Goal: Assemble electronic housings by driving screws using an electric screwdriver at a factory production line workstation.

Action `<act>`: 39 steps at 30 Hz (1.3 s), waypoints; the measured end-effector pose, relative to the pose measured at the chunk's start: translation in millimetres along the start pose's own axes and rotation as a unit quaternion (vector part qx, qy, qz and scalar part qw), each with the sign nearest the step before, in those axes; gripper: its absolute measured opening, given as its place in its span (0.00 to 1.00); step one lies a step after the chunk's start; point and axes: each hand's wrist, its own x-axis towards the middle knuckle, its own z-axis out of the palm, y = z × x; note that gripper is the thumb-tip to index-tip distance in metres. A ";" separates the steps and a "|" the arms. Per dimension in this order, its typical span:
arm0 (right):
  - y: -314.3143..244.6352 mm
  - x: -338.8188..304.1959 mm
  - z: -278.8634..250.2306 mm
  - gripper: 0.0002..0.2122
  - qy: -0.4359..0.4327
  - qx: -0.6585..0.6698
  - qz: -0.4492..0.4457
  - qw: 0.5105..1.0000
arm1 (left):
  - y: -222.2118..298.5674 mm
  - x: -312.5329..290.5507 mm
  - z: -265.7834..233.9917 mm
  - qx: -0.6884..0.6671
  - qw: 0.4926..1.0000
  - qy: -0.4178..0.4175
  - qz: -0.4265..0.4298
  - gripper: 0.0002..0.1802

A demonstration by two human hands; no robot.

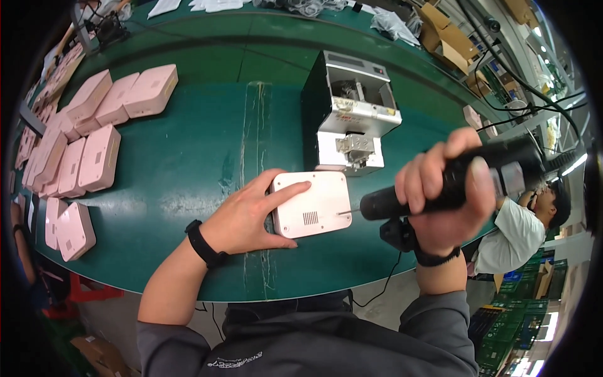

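Observation:
A pale pink plastic housing (323, 198) with rounded corners lies on the green bench, its vent slots and corner screw holes facing up. My left hand (257, 210) grips its left side, the index finger stretched over the top and the thumb along the near edge. In my right hand (449, 188) is a black electric screwdriver (502, 173), held nearly level. Its thin bit reaches the right edge of the housing near a corner hole; whether it sits in a screw cannot be made out. Just beyond the housing stands a black and silver screw feeder (352, 116).
Several pink housings (94, 157) are stacked at the left of the green bench (195, 144). Two smaller pink pieces (75, 231) lie nearer. Plastic bags (396, 25) and cardboard boxes (443, 38) are at the back. A cable (534, 100) hangs at right, where another person (515, 232) sits.

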 end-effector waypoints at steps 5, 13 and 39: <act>-4.3 -17.3 15.8 0.19 -0.045 -0.050 -0.003 0.998 | 1.3 0.1 2.3 0.017 1.000 0.006 -0.005 0.52; 3.4 -25.7 21.8 0.22 -0.027 -0.080 0.058 0.995 | 0.2 -3.2 12.2 0.024 0.998 0.052 0.007 0.50; 20.6 40.8 -30.3 0.13 0.070 -0.096 -0.137 0.983 | 3.7 -3.3 12.0 0.057 0.997 0.058 -0.005 0.49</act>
